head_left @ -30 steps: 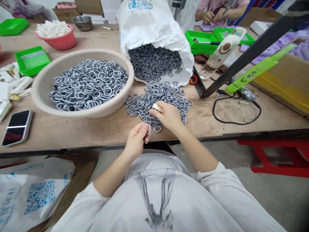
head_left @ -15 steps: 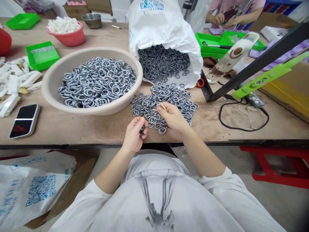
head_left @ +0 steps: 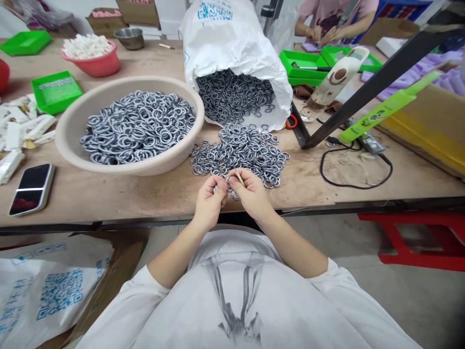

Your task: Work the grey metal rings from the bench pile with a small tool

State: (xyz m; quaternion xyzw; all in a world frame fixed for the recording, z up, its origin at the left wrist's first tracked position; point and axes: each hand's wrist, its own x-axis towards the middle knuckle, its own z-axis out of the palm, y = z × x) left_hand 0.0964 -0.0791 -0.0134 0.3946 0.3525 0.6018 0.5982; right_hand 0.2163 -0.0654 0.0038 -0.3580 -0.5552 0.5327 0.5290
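Observation:
My left hand [head_left: 209, 202] is closed on a grey ring, part of which shows between thumb and fingers. Close beside it, my right hand [head_left: 251, 195] pinches a thin, light wooden stick [head_left: 240, 178] that points up and away. A ring also shows at the right fingertips, though whether they grip it I cannot tell. Just beyond both hands lies a loose pile of grey rings [head_left: 247, 148] on the table [head_left: 145, 196]. To the left stands a wide beige basin [head_left: 61, 140] heaped with the same rings. Behind the pile, a white sack [head_left: 232, 43] lies with its mouth open, rings inside.
A phone [head_left: 32, 189] and white plastic parts [head_left: 22, 126] lie at left. A green tray [head_left: 57, 92] and pink bowl [head_left: 96, 60] stand behind. At right are a dark metal bar [head_left: 363, 92], a black cable [head_left: 327, 182] and a bottle [head_left: 336, 80]. Another person's hands [head_left: 323, 35] work farther back.
My right hand has come from the ring pile back towards my body, beside the left hand. The left hand has moved slightly right. The whole view has shifted a little.

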